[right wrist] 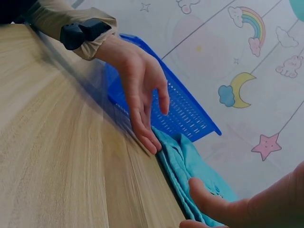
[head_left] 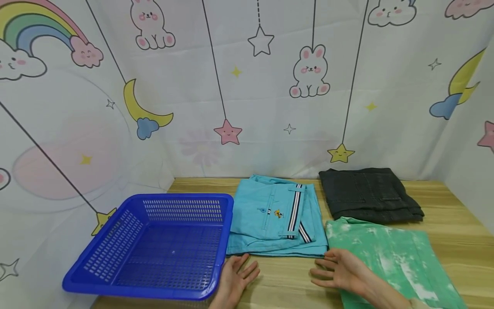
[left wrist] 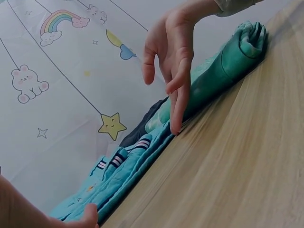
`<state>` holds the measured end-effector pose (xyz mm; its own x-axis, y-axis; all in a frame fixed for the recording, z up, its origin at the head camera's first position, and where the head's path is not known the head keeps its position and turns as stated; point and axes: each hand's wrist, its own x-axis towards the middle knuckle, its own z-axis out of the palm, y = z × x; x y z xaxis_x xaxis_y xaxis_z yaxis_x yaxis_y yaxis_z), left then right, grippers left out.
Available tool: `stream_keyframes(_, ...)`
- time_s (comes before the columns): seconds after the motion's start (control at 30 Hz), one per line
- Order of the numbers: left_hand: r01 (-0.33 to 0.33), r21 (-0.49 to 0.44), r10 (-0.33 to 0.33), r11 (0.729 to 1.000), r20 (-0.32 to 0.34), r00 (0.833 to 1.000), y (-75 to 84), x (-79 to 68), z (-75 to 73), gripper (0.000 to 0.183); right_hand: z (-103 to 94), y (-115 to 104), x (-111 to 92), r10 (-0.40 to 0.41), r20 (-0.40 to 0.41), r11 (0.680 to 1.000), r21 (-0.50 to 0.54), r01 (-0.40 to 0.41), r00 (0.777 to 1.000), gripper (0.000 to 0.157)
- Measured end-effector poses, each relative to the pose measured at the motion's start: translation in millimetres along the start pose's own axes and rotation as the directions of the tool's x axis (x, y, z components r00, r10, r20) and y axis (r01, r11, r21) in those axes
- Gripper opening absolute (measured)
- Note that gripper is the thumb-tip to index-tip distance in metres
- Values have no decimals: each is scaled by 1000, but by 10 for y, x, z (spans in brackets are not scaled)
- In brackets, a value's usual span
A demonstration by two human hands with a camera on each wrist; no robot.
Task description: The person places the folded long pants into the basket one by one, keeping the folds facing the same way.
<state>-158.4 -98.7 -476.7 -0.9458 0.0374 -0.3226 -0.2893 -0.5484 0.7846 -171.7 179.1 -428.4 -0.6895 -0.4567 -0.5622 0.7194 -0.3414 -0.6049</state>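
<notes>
Folded turquoise trousers (head_left: 251,219) with a striped waistband lie in the middle of the table. At their near left corner is my left hand (head_left: 234,279), palm turned inward and fingers spread, beside the blue basket (head_left: 227,223). My right hand (head_left: 339,270) is at their near right corner, fingers loosely extended over the edge of the folded green tie-dye garment (head_left: 393,257). Neither hand has anything in its grasp. In the left wrist view the right hand's fingertips (left wrist: 175,127) point down right at the trousers' front edge.
Folded black denim (head_left: 370,193) lies behind the green garment at the back right. The basket, with perforated sides and no contents showing, stands on the left. A white cartoon-print curtain (head_left: 262,98) hangs behind the wooden table (head_left: 285,279).
</notes>
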Motion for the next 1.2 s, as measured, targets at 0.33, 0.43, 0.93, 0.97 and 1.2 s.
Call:
stream_keyframes(0.33, 23, -74, -20, 997, 38, 999, 10, -13, -2, 27, -7, 25, -16, 6, 40, 996, 88, -9, 999, 39)
stream_keyframes(0.43, 21, -126, -16, 992, 43, 999, 16, -13, -1, 16, 1, 38, -13, 3, 21, 994, 106, -5, 1000, 35)
stream_keyframes(0.93, 37, -188, -23, 982, 76, 997, 44, -12, 58, 53, 58, 34, 15, -55, -46, 975, 214, 63, 997, 27)
stream_keyframes(0.97, 36, -187, -21, 982, 80, 997, 43, -12, 54, 50, 58, 28, 15, -62, -45, 974, 214, 70, 997, 26)
stream_keyframes(1.2, 20, -195, -5, 981, 79, 997, 35, -10, 40, 49, 50, -16, 30, -82, -69, 980, 177, 93, 994, 69)
